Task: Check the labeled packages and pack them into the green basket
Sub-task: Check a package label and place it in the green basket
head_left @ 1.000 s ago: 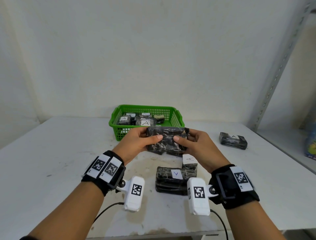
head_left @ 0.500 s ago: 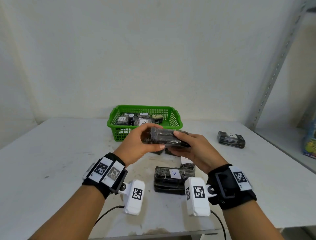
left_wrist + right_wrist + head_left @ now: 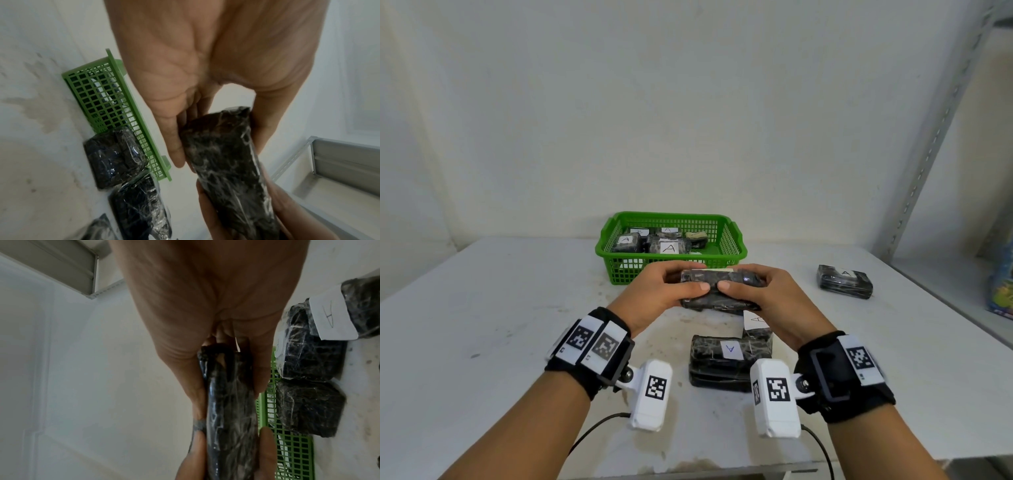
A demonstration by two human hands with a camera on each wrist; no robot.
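Your left hand (image 3: 654, 294) pinches one end of the wrapped package (image 3: 719, 291), thumb on the near face, fingers behind; your right hand (image 3: 767, 294) clamps the other end likewise. The package hangs just in front of the green basket (image 3: 619, 270), above the table. Risk: the slick film may slip as you rotate it, and the label shows only edge-on, so you may misread it. Since half a second ago, the package sits lower and turned further.

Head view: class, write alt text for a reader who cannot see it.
Both hands, left hand and right hand, hold a dark wrapped package above a white table, before a green basket of labelled packages. More packages lie nearby.
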